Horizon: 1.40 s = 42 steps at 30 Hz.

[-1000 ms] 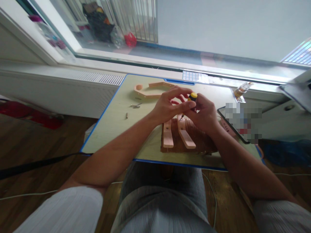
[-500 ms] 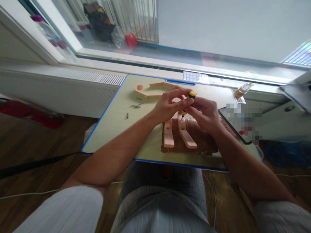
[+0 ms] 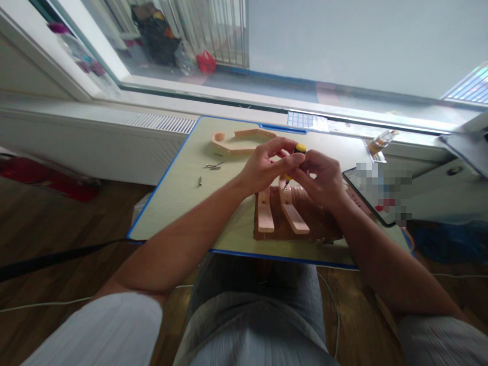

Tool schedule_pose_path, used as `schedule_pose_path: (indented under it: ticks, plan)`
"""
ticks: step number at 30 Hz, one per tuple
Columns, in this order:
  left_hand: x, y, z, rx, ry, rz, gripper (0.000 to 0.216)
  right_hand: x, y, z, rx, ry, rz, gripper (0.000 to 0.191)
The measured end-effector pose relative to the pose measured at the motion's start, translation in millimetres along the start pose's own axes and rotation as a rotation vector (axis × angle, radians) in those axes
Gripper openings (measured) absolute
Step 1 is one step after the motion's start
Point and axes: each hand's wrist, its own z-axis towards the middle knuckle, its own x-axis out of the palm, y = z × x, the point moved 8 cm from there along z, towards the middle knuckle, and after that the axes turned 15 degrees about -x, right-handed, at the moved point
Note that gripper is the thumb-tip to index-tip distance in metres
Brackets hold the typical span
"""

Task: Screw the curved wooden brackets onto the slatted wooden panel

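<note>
My right hand [image 3: 320, 179] is curled around a small screwdriver [image 3: 295, 158] with a yellow cap, fingers clenched on its handle, the tip angled down at the top of a pale wooden slat [image 3: 292, 209]. My left hand [image 3: 267, 165] reaches in from the left, thumb and forefinger pinched on the same handle just under the cap. Both forearms converge over the near edge of the desk [image 3: 179, 188]. Two slats lie on a brown wooden block [image 3: 316, 216]; a second slat [image 3: 263, 213] sits just beside the first. The screwdriver's shaft is mostly hidden by my fingers, and I cannot make out a screw under the tip. A curved wooden piece [image 3: 238, 142] lies farther back, with loose screws [image 3: 213, 165] near it.
</note>
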Motion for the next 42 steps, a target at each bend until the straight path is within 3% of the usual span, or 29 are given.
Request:
schedule_pose_path:
  ticks: [6, 21, 42]
  plan:
    - [2, -1, 0, -0.026, 0.0, -0.027, 0.048, -1, 0, 1, 0.005, -0.007, -0.022, 0.021]
    - [3, -2, 1, -0.057, 0.023, -0.006, 0.052, -1, 0, 0, 0.013, -0.045, -0.007, 0.033]
    - [-2, -11, -1, 0.107, -0.037, 0.016, 0.037, -1, -3, -1, 0.023, -0.087, -0.032, 0.04]
